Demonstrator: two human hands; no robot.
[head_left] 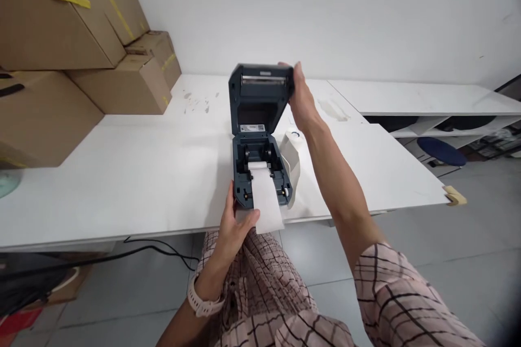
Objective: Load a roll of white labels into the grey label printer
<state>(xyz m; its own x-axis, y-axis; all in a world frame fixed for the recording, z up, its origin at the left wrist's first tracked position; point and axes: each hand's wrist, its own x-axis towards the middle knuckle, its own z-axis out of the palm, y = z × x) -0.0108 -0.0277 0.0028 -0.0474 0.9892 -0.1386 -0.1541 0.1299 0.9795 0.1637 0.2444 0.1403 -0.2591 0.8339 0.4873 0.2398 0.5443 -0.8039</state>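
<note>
A dark label printer (240, 184) stands near the front edge of the table with its lid (260, 95) raised. Inside lies a small paper roll (257, 165), and from it a white paper strip (266, 200) runs forward past the printer's front. My right hand (300, 95) is closed on the upper right corner of the lid, some fingers hidden behind it. At the base's front left corner, my left hand (236, 227) grips the printer, its thumb against the strip's left edge. White folded paper (290, 160) lies along the printer's right side.
Stacked cardboard boxes (118, 84) fill the left of the white table (163, 173), against the wall. Its right corner carries a tan corner guard (455, 196). A blue stool (442, 150) stands beyond on the right. Black cables (150, 248) hang below the front edge.
</note>
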